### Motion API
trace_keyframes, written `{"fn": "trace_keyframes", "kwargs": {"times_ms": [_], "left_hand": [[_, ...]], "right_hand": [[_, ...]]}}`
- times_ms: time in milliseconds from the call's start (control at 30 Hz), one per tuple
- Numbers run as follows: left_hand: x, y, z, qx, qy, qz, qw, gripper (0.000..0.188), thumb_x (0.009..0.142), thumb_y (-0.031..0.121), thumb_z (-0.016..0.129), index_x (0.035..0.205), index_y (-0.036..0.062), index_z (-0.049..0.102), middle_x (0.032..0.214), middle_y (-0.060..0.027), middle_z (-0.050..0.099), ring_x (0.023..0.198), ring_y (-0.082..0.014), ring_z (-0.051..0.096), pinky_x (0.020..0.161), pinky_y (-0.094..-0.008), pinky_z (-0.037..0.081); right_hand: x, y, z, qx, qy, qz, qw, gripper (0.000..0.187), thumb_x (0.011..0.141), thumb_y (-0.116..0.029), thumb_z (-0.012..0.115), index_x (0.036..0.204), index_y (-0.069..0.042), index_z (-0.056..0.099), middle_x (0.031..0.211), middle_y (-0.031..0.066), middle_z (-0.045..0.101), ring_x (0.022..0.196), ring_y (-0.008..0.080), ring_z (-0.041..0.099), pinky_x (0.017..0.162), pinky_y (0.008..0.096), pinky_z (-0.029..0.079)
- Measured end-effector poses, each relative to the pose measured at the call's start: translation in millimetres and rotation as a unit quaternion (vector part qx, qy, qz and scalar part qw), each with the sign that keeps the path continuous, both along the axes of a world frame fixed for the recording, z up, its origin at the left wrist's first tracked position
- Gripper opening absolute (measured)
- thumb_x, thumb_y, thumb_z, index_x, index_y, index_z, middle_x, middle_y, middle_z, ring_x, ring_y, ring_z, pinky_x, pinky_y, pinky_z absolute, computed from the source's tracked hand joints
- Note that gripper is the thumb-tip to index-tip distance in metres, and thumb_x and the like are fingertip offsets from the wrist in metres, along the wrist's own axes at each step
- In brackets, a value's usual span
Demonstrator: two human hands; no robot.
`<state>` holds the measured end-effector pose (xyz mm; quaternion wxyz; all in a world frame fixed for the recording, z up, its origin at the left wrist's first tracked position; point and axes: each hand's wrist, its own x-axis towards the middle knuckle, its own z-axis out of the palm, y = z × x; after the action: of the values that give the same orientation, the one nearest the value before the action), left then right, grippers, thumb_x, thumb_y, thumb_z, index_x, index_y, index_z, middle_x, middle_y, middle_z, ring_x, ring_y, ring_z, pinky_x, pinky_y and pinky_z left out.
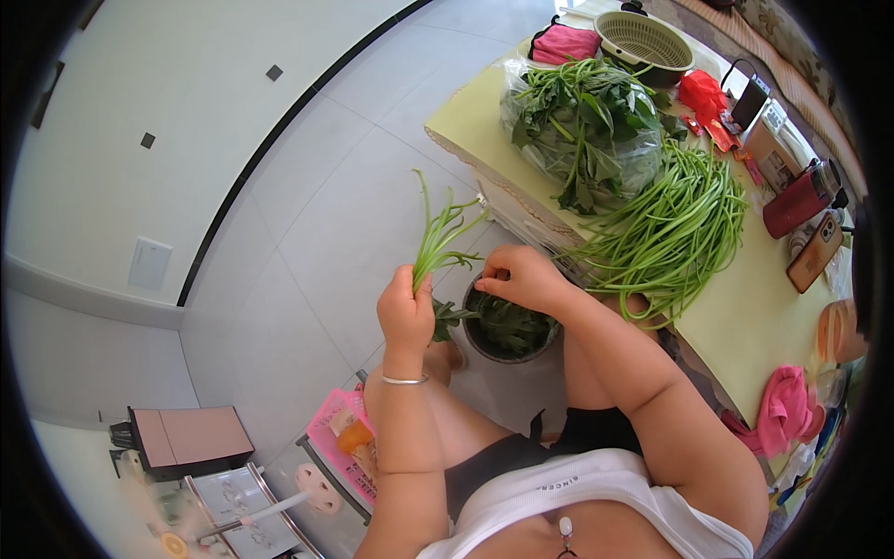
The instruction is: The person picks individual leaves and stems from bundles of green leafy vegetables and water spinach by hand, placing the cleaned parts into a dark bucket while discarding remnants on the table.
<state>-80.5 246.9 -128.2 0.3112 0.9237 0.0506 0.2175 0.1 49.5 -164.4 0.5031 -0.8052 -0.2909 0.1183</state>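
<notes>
The left hand (pixel 404 312) grips long thin green stems (pixel 438 238) upright, while the right hand (pixel 521 277) pinches a leaf above the dark bowl (pixel 480 340).

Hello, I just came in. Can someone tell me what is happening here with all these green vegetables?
A seated person is sorting leafy greens. The left hand grips a small bunch of green stems, held upright. The right hand is over a round bowl on the floor that holds picked leaves. On the yellow table beside them lie a pile of bare stems and a bag of leafy greens not yet stripped.
</notes>
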Motion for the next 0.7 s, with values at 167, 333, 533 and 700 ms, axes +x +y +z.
{"fn": "trace_keyframes", "kwargs": {"times_ms": [167,333,533,700], "left_hand": [[-2,-6,-5,0.136,-0.008,-0.022,0.990,0.013,0.085,0.014,0.062,0.089,0.0036,0.055,0.068,-0.0128,0.058,0.059,-0.0324,0.055,0.052,-0.0392,0.042],[-3,-13,0,0.227,0.003,-0.057,0.972,0.014,0.080,0.012,0.064,0.088,0.0054,0.054,0.068,-0.0115,0.058,0.061,-0.0334,0.057,0.052,-0.0413,0.043],[-5,-20,-1,0.266,0.007,-0.100,0.959,0.014,0.077,0.011,0.063,0.087,0.0054,0.054,0.067,-0.0108,0.056,0.059,-0.0321,0.056,0.051,-0.0414,0.043],[-5,-22,-5,0.269,0.009,-0.122,0.955,0.013,0.078,0.012,0.062,0.086,0.0055,0.054,0.066,-0.0112,0.056,0.059,-0.0328,0.056,0.051,-0.0417,0.043]], "right_hand": [[0,-1,9,0.188,0.031,-0.136,0.972,0.017,0.084,-0.012,0.066,0.097,0.000,0.062,0.079,0.0066,0.062,0.065,0.0161,0.055,0.059,0.0287,0.045],[16,-9,14,0.297,0.128,-0.235,0.917,0.020,0.087,-0.012,0.065,0.103,0.001,0.062,0.079,0.0001,0.058,0.065,0.0068,0.051,0.058,0.0225,0.042],[22,-13,8,0.297,0.074,-0.244,0.920,0.020,0.087,-0.013,0.066,0.101,-0.001,0.063,0.081,-0.0005,0.059,0.069,0.0066,0.051,0.060,0.0218,0.043],[28,-18,4,0.290,0.130,-0.214,0.924,0.018,0.085,-0.012,0.067,0.099,0.000,0.066,0.079,0.0003,0.062,0.068,0.0068,0.053,0.060,0.0227,0.043]]}}
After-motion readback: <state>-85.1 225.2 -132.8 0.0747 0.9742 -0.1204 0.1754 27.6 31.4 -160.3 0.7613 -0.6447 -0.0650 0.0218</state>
